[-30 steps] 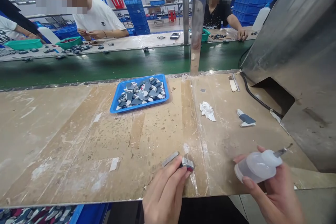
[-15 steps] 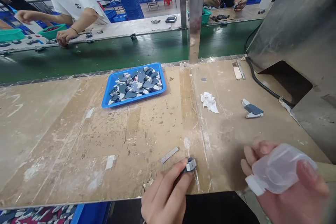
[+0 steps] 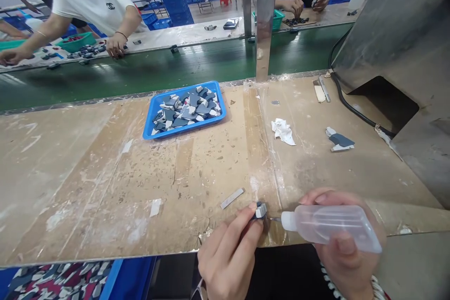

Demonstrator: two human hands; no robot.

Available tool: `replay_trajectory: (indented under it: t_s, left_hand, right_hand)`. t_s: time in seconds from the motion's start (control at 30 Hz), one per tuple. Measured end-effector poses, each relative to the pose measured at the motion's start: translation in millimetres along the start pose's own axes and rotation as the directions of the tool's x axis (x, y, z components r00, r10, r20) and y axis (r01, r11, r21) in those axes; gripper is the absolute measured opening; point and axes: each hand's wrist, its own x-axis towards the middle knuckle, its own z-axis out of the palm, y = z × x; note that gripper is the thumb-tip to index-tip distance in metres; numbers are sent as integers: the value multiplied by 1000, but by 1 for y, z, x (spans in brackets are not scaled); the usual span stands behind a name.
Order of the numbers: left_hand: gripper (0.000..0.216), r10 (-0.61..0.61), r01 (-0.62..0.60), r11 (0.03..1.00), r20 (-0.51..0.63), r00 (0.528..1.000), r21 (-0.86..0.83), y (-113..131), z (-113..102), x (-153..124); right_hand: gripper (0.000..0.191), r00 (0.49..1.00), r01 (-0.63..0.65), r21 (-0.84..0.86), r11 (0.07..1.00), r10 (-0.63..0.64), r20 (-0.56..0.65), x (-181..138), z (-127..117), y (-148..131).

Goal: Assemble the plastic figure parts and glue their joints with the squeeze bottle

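Bottle swung down since half a second ago | your right hand [image 3: 346, 248] grips squeeze bottle [image 3: 330, 226], nozzle at small grey part [image 3: 260, 210] | left hand [image 3: 230, 255] fingers pinch it, workbench [image 3: 87, 183] near edge | dispensing likely underway.

Tray [image 3: 152, 124] sits on surface [image 3: 87, 173], w/ conveyor [image 3: 140, 75] behind it. Paper scrap [image 3: 283, 131] lies right of tray. Bottle [image 3: 330, 227] & small part [image 3: 260, 210] are in front-right of tray, at near edge.

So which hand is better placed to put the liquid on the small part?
The right hand: it holds the squeeze bottle, nozzle at the small part. The left hand pins that part.
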Motion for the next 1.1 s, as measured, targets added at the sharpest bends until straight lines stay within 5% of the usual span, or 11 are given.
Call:
replay_trajectory:
  t_s: [0.63, 1.1]
  left_hand:
    - [26, -13, 12, 999, -33, 999, -30, 1, -1, -1]
    - [30, -4, 3, 1000, -37, 999, -26, -1, 0, -6]
  right_hand:
    - [35, 995, 103, -115, 988, -101, 28, 6, 7, -2]
    - [33, 1000, -10, -18, 1000, 10, 22, 3, 5, -2]
